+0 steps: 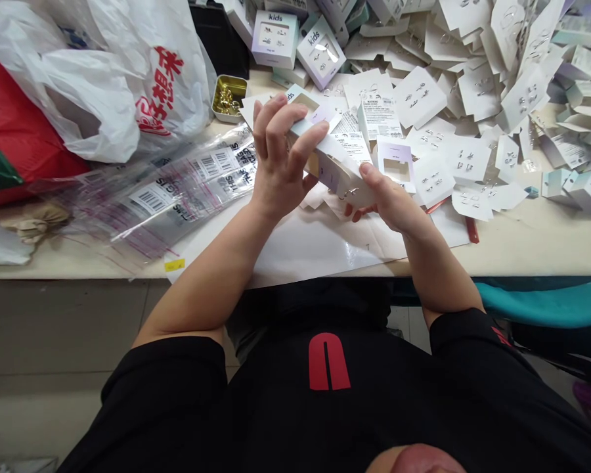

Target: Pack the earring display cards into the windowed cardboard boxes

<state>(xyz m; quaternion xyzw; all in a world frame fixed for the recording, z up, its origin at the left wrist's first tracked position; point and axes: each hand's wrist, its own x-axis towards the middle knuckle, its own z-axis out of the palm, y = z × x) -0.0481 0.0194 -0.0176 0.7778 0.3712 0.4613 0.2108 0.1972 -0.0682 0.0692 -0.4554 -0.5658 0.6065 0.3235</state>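
My left hand (278, 154) is closed around a small white and lilac "kids" window box (303, 98), tilted above the table. Between the thumb and fingers of my right hand (391, 200) is a folded white card (357, 190) with small silver rings on it. Card and box meet between my two hands; how far one sits inside the other is hidden by my fingers. Just beyond lie printed warning cards (380, 117) and another lilac window box (395, 163). A white paper sheet (320, 246) is spread under my hands.
Ring cards (465, 161) are heaped to the right and back, with finished-looking kids boxes (274, 39) behind. At left are a gold-coloured tin (229, 98), clear plastic bags (162, 197) and a white carrier bag (93, 72). The table's front edge (536, 266) runs near my body.
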